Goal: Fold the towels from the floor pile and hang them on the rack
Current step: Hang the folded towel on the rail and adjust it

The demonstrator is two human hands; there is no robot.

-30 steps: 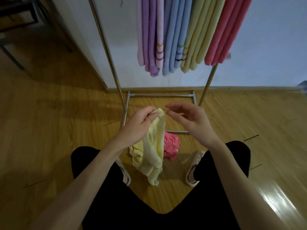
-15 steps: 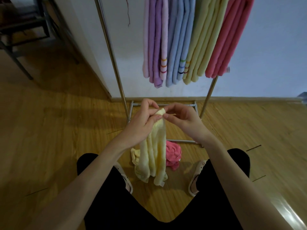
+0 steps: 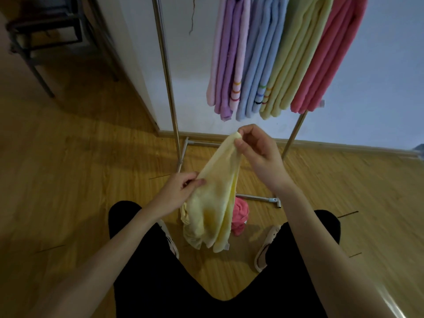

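A pale yellow towel [image 3: 213, 203] hangs bunched between my hands, above the floor. My right hand [image 3: 259, 152] pinches its top corner, raised in front of the rack. Lower and to the left, my left hand [image 3: 181, 191] grips the towel's side edge. A crumpled pink towel [image 3: 239, 214] lies on the floor behind the yellow one, partly hidden by it. The metal rack [image 3: 168, 76] stands against the wall with folded pink, purple, blue, green-yellow and red towels [image 3: 270, 56] hanging from it; its top bar is out of view.
My black-trousered legs [image 3: 206, 271] and two slippers [image 3: 266, 246] frame the floor pile. The rack's base bars [image 3: 257, 198] lie on the wooden floor just ahead. A dark metal chair frame [image 3: 46, 42] stands at the far left. White wall behind.
My right hand took the towel's top corner and lifted it. My left hand slid down the edge to the left, spreading the towel between them.
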